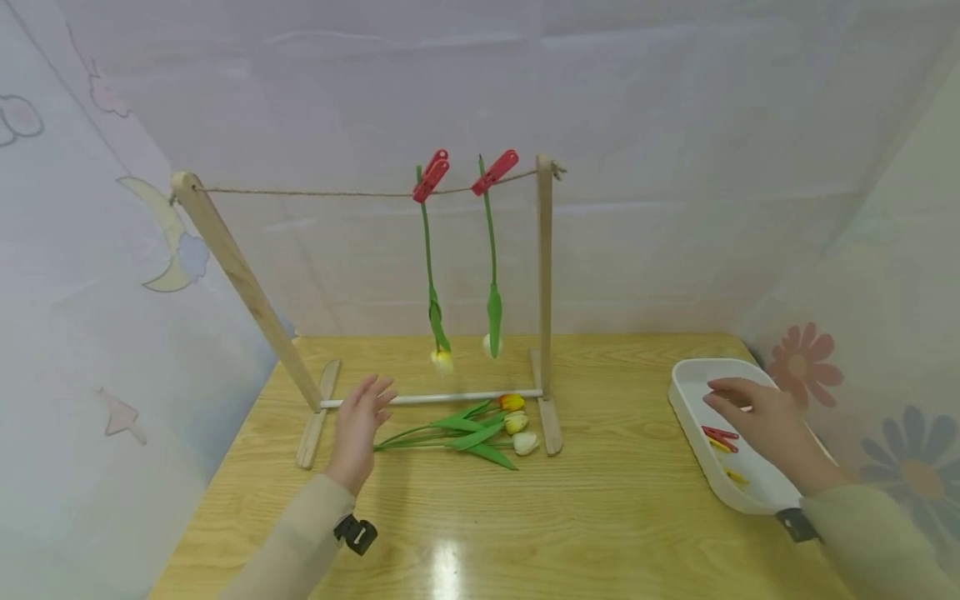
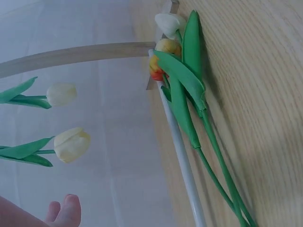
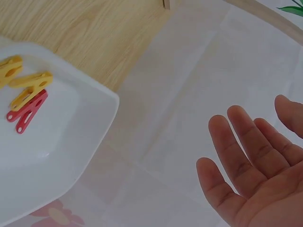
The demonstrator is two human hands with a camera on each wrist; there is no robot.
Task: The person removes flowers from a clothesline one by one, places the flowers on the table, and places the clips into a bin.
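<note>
Wooden table, tray partly behind right hand

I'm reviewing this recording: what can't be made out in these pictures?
- Lying tulips' stem ends: the left hand blocks them in the head view; the bottom edge cuts them off in the left wrist view.
- Exact number of clips: the right hand covers part of the tray in the head view; the left edge crops it in the right wrist view.
- Left wrist view: most of the left hand, beyond the lower-left corner.
</note>
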